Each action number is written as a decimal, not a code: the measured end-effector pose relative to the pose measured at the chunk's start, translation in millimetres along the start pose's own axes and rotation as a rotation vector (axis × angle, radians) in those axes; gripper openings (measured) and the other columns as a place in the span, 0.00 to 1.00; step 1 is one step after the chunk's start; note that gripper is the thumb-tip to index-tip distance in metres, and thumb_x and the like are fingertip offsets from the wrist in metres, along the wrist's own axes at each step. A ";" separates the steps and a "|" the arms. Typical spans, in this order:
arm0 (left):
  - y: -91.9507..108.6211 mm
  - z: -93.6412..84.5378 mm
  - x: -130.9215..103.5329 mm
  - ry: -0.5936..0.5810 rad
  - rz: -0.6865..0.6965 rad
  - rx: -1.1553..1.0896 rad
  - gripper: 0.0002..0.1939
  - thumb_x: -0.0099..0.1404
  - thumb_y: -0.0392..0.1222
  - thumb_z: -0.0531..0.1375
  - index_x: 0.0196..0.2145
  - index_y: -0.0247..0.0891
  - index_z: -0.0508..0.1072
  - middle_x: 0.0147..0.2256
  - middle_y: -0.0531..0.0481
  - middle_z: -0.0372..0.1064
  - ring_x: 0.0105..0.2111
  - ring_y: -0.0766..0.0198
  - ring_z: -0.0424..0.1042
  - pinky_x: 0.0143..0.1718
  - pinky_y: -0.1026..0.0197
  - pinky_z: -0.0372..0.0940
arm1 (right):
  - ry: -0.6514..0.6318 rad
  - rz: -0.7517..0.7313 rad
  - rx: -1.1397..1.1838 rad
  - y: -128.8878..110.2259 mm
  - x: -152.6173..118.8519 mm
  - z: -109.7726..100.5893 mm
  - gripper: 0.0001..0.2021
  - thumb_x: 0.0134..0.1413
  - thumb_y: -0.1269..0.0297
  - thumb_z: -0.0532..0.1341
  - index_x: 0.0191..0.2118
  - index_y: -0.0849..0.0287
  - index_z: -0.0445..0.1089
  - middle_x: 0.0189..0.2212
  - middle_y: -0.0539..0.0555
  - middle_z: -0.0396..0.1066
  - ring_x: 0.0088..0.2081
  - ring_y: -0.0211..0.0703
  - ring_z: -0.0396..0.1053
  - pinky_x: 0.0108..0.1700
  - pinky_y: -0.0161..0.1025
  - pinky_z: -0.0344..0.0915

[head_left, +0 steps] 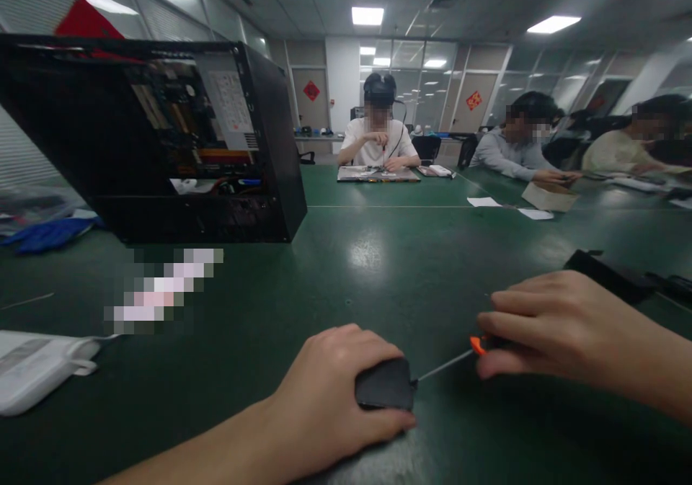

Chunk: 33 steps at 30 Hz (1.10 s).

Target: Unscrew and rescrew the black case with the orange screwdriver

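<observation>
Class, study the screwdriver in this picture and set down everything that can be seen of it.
The screwdriver has a thin, straight, silvery shaft that looks like metal, and a handle with a bright orange part showing. The right hand grips the handle and hides most of it. The shaft slants leftward and down in the picture, its far end at a small dark piece on the edge of the black block in the left hand. The tip's shape cannot be made out.

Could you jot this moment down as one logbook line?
Left hand: around black object | Right hand: gripping screwdriver | Screwdriver: pointed at object's right end | Nearby: opened computer case on green table
</observation>
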<state>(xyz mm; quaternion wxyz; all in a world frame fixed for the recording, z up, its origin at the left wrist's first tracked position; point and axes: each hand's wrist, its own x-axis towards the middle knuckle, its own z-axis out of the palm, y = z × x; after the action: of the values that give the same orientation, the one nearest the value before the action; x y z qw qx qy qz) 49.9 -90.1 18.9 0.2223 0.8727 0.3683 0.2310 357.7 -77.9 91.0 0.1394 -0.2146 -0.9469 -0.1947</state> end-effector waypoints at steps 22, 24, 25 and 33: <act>-25.4 -21.6 68.0 0.030 -0.198 -0.037 0.23 0.57 0.53 0.73 0.49 0.46 0.84 0.48 0.50 0.82 0.48 0.46 0.80 0.50 0.48 0.73 | 0.164 0.001 -0.205 39.8 11.2 24.3 0.17 0.70 0.52 0.61 0.30 0.55 0.70 0.21 0.47 0.63 0.22 0.36 0.57 0.28 0.41 0.50; -24.3 -21.9 66.8 0.027 -0.198 -0.042 0.23 0.57 0.53 0.73 0.49 0.46 0.84 0.48 0.50 0.83 0.48 0.46 0.80 0.49 0.49 0.73 | 0.165 0.006 -0.209 37.5 9.3 24.2 0.16 0.70 0.53 0.61 0.31 0.55 0.71 0.21 0.47 0.62 0.22 0.37 0.57 0.28 0.41 0.50; -23.5 -22.1 65.6 0.028 -0.197 -0.044 0.23 0.57 0.53 0.73 0.49 0.46 0.84 0.48 0.50 0.83 0.48 0.46 0.80 0.49 0.49 0.73 | 0.166 0.010 -0.214 37.1 8.4 24.6 0.16 0.69 0.53 0.62 0.31 0.55 0.71 0.21 0.47 0.62 0.22 0.37 0.57 0.28 0.42 0.50; -21.0 -22.6 57.6 0.031 -0.209 -0.033 0.22 0.58 0.53 0.73 0.49 0.48 0.84 0.49 0.52 0.82 0.49 0.46 0.80 0.51 0.48 0.72 | 0.095 0.032 -0.118 38.2 6.2 29.0 0.19 0.69 0.50 0.61 0.31 0.57 0.73 0.21 0.48 0.65 0.21 0.35 0.62 0.26 0.40 0.50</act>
<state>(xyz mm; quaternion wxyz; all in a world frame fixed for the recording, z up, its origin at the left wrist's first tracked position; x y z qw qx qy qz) 61.6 -29.0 38.9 0.2539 0.8219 0.4570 0.2262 364.7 -31.4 79.2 0.1744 -0.2283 -0.9225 -0.2578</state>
